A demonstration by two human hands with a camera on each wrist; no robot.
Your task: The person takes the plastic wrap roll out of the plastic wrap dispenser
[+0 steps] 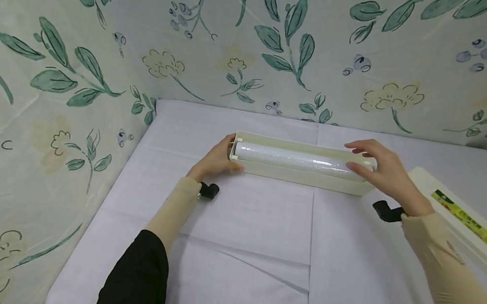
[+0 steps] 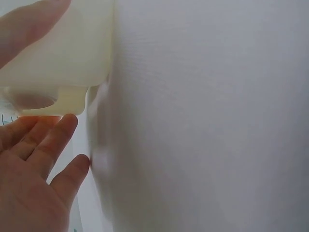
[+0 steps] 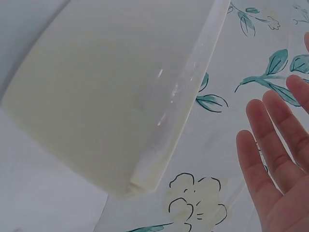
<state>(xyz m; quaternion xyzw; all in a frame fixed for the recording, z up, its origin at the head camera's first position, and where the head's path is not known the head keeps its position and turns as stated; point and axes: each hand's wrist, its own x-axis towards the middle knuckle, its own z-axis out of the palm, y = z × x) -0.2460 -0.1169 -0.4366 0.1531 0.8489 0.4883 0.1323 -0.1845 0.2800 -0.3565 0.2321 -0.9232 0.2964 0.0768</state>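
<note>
Beige sleeve (image 1: 449, 272), foreground; right grip (image 1: 385, 171) wide beside the roll (image 1: 292, 157); left grip (image 1: 214, 161) holding the box (image 1: 299, 175), best kept firm against slipping.

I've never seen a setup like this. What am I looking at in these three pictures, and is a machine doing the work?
No machine is: these are a person's two bare hands. The wide picture comes from a camera worn on the head; the two close ones come from cameras on the left and right wrists. On a white cloth sits a long cream box with a shiny roll lying inside. The left hand grips the box's left end. The right hand is open by the other end, gripping nothing. Farther right lies a long pale piece with a yellow-green label, perhaps the box's lid.
</note>
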